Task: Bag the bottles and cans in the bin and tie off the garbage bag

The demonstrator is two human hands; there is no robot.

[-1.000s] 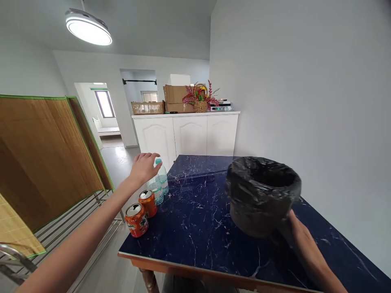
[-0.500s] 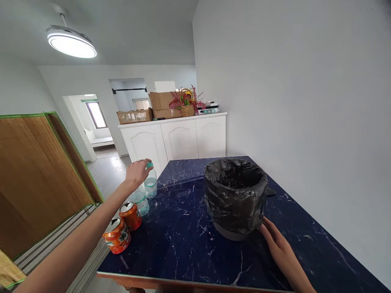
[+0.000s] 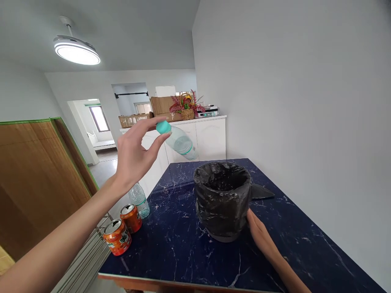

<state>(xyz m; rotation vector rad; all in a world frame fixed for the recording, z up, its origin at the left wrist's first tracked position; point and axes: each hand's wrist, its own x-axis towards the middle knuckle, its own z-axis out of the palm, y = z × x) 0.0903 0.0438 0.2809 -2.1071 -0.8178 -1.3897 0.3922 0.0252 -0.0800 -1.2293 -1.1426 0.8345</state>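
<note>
Pinched by its teal cap, a clear plastic bottle hangs tilted in the air from the thumb and fingers of my left hand. Its lower end points right, towards the trash can, which is lined with a black plastic bag and stands on the dark blue marbled table. My right hand holds the can's right side low down; its fingertips are hidden behind it. Another clear bottle stands upright at the table's left edge. Nearer me are two orange soda cans, one in front and one behind.
A flap of black plastic lies right of the trash can. The table runs along a grey wall on the right. Beyond it, a white cabinet bears cardboard boxes and a flower basket.
My left hand has lifted one bottle off the table's left edge and carried it up and right, tilting it. The trash can and my right hand have shifted slightly left.
</note>
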